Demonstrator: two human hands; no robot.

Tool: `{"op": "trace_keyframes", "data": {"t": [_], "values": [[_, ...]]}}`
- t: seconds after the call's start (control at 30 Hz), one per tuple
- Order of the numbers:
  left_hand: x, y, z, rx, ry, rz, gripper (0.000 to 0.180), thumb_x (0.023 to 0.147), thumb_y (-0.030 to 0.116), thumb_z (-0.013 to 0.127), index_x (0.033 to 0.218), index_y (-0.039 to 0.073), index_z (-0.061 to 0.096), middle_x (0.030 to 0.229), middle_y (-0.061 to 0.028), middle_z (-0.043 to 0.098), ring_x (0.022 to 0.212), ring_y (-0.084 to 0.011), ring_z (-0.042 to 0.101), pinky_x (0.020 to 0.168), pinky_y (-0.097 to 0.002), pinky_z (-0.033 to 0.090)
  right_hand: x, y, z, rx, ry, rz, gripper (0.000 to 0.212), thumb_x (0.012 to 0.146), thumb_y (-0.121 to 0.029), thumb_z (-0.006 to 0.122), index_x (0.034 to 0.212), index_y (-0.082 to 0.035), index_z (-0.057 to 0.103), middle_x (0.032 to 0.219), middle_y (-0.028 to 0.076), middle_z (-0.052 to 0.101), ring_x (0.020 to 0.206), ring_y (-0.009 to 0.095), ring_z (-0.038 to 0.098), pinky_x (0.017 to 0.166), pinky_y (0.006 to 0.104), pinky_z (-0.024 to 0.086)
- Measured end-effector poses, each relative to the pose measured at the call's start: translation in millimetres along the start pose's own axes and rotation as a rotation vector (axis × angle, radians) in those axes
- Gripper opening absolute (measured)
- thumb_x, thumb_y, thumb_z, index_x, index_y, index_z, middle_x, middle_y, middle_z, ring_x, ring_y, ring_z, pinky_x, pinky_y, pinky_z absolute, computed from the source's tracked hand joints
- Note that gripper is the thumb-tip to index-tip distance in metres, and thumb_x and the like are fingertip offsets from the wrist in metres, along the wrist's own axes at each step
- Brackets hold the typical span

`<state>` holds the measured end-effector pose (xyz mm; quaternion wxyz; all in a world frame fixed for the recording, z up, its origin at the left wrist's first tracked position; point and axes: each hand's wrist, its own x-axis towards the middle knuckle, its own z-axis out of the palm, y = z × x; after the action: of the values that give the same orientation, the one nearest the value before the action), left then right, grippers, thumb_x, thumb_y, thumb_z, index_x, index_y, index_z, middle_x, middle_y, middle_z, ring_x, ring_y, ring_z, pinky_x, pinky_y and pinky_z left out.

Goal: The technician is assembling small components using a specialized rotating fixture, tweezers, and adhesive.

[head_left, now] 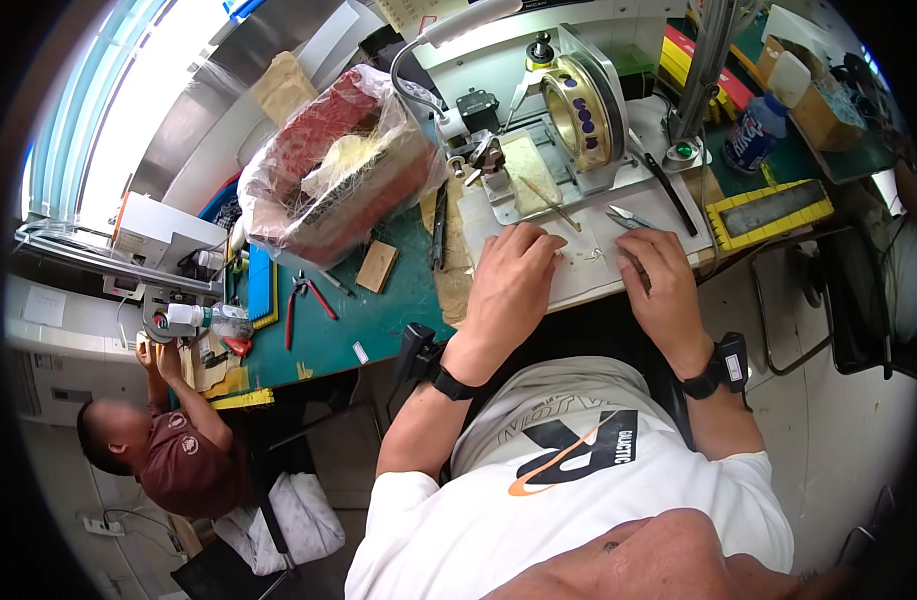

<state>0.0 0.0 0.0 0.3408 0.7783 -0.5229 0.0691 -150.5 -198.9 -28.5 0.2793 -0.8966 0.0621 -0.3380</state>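
My left hand [516, 275] rests over the front of the white work sheet [579, 285], fingers curled together; whatever they may hold is hidden. Opposite it, my right hand [667, 282] has its fingers bent over the rear end of pointed silver tweezers [631, 217], whose tips point to the far left. Between the hands lie several tiny pale pieces [591, 256], too small to name. Just beyond, a thin brown stick [553, 204] lies against a cream pad [529, 175] on the metal base of a bench machine with a gold-coloured wheel [579, 115].
A red box lined with clear plastic [344, 180] stands at the left, near red-handled pliers [309, 300] and a wooden block [377, 267]. On the right are a black-handled tool [669, 190], a yellow-edged grey block [774, 210] and a blue bottle [756, 135]. Another person [179, 440] works at far left.
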Motion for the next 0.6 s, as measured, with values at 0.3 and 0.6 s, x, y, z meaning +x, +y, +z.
{"op": "trace_keyframes", "data": {"t": [0.3, 0.6], "values": [[14.1, 8.9, 20.2, -0.058, 0.039, 0.093, 0.019, 0.094, 0.001, 0.078, 0.112, 0.005, 0.075, 0.107, -0.0124, 0.069, 0.105, -0.0374, 0.068, 0.093, -0.0481, 0.052, -3.2, -10.7, -2.4, 0.028, -0.018, -0.045, 0.023, 0.093, 0.001, 0.081, 0.116, 0.0, 0.081, 0.117, 0.013, 0.071, 0.105, 0.033, 0.069, 0.092, 0.0433, 0.058], [28.2, 3.3, 33.1, 0.031, 0.03, 0.177, 0.016, 0.092, 0.002, 0.078, 0.107, 0.007, 0.078, 0.102, -0.0102, 0.067, 0.101, -0.0336, 0.066, 0.091, -0.0463, 0.049, -3.1, -5.3, -3.3, 0.013, -0.024, -0.085, 0.02, 0.092, 0.001, 0.082, 0.112, 0.0, 0.083, 0.115, 0.012, 0.074, 0.107, 0.034, 0.069, 0.092, 0.0434, 0.059]]}}
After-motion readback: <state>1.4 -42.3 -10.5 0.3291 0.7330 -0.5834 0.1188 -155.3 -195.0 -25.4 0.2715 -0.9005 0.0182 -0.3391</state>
